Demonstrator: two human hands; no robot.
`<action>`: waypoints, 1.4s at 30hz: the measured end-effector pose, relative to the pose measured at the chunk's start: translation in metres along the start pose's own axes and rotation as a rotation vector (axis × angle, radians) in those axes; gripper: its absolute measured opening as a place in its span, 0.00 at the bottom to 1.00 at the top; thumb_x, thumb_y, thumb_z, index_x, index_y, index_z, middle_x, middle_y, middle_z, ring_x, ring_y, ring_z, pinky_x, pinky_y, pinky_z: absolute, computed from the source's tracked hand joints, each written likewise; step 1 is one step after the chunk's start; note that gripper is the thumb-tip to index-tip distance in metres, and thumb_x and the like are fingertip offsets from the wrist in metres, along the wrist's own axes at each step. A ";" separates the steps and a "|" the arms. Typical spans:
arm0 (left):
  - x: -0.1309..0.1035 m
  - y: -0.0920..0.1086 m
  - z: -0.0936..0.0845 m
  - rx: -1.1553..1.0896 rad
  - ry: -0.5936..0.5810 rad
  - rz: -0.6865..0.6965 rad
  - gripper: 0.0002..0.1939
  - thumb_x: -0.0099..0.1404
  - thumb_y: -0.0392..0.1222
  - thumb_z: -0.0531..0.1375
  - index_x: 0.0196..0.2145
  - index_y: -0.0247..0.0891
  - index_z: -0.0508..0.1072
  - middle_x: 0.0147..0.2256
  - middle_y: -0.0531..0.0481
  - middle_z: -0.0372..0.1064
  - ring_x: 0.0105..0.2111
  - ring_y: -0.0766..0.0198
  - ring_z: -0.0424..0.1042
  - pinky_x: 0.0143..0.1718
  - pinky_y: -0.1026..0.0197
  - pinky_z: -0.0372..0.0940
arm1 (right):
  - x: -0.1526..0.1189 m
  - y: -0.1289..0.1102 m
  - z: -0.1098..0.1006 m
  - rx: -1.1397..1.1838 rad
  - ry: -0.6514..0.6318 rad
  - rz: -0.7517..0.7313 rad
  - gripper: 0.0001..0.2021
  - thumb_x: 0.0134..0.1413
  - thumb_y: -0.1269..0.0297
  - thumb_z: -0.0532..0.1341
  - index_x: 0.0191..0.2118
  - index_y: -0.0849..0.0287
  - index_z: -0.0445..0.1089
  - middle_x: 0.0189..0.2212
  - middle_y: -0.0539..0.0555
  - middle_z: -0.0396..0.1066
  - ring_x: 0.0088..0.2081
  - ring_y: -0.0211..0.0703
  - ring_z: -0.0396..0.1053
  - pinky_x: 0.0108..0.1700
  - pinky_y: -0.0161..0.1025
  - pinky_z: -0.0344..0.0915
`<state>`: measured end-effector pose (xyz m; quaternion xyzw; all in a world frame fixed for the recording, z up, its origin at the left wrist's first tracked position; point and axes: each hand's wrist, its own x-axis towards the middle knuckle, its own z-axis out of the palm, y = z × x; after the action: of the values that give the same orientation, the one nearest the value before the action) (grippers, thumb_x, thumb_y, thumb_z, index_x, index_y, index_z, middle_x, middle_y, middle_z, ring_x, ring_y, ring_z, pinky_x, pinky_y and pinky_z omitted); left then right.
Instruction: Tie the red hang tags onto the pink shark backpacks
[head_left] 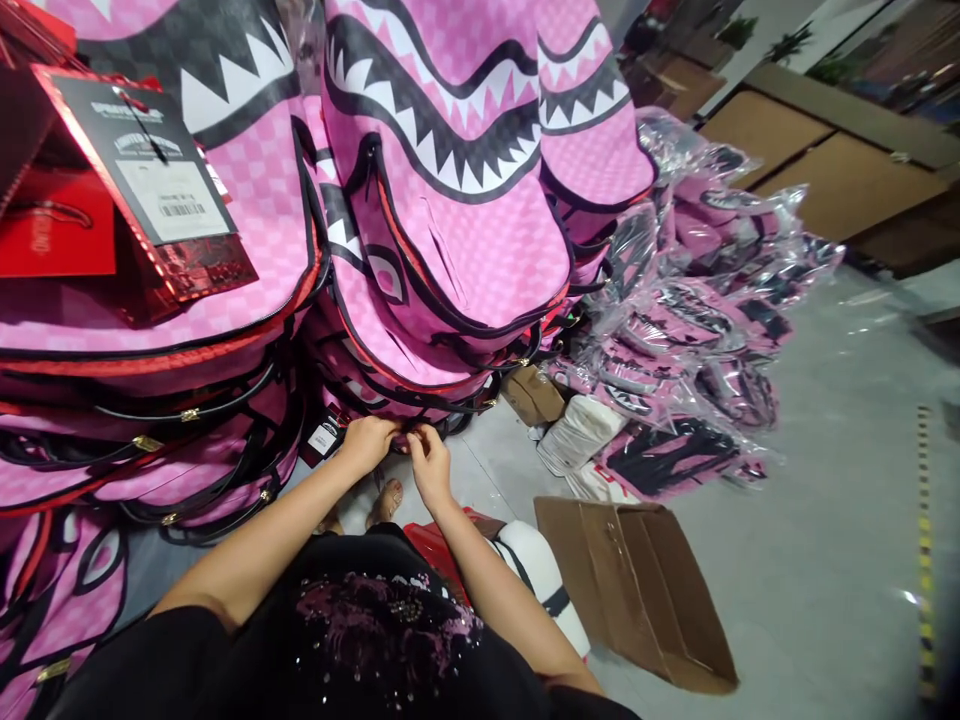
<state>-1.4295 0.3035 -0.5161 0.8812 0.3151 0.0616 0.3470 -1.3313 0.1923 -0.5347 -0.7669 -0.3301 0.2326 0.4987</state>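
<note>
Pink checkered backpacks with black and white shark-teeth patterns are stacked in front of me. Both my left hand (371, 442) and my right hand (429, 465) meet at the lower edge of the middle backpack (405, 365). Their fingers are pinched close together on a small dark part there, too small to make out. Just left of my left hand hangs a black tag (324, 438) with a white label. Nearer to me on the left, a large grey and red hang tag (161, 165) lies over another pink backpack (255, 225).
Plastic-wrapped pink backpacks (675, 330) are heaped on the grey floor at the right. An open cardboard box (637, 590) stands at my lower right, beside a white and black round-edged item (536, 565). Larger cartons (825, 150) are at the back right.
</note>
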 end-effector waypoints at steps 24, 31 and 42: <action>-0.042 -0.029 0.003 -0.523 0.267 -0.037 0.07 0.64 0.41 0.58 0.39 0.39 0.72 0.36 0.50 0.73 0.32 0.65 0.70 0.36 0.62 0.65 | 0.008 -0.019 -0.061 0.592 -0.535 0.686 0.16 0.35 0.60 0.73 0.29 0.62 0.69 0.25 0.47 0.68 0.23 0.28 0.62 0.22 0.25 0.56; -0.038 -0.018 0.005 -0.065 0.307 0.445 0.10 0.69 0.40 0.55 0.36 0.41 0.77 0.47 0.44 0.74 0.47 0.56 0.71 0.49 0.52 0.62 | 0.010 -0.031 -0.050 0.640 -0.528 0.662 0.21 0.30 0.56 0.76 0.30 0.60 0.70 0.26 0.47 0.68 0.23 0.29 0.60 0.24 0.28 0.56; -0.018 -0.002 0.023 -0.694 0.227 0.056 0.07 0.63 0.42 0.61 0.31 0.35 0.75 0.26 0.53 0.73 0.24 0.69 0.68 0.27 0.67 0.61 | 0.006 -0.029 -0.030 0.620 -0.239 0.526 0.22 0.29 0.51 0.75 0.27 0.59 0.68 0.20 0.44 0.62 0.21 0.29 0.55 0.24 0.30 0.52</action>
<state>-1.4373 0.2803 -0.5329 0.7068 0.2878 0.2718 0.5864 -1.3148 0.1868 -0.4968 -0.6065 -0.0930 0.5275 0.5876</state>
